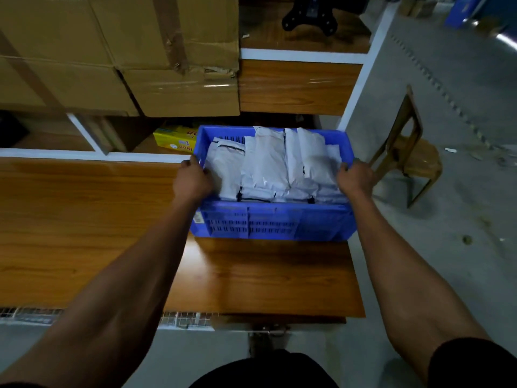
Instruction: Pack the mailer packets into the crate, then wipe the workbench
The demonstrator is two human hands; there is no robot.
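Both hands clamped on the crate (274, 224), one per short end. Left hand (191, 182) curled over the left rim, thumb inside touching a packet. Right hand (355, 177) curled over the right rim, fingers hooked on the edge. Arms stretched out forward, hands well apart, the crate's full length between them.

Crate is blue, slotted walls, at the far right end of the worktop (84, 225). Can't tell if it rests on the surface or is lifted just off it. Small label on its near left corner.

Packets (268, 166) are in the crate: white-grey mailers, filling it side to side, some standing on edge, some lying flat on top. A few show black seal strips.

Behind the crate, on a lower shelf: yellow box (174, 138), partly hidden. Above left: stacked cartons (117, 51), taped, one with a torn corner. Wooden chair (408, 152) on the floor to the right of the worktop, near the crate's right end.
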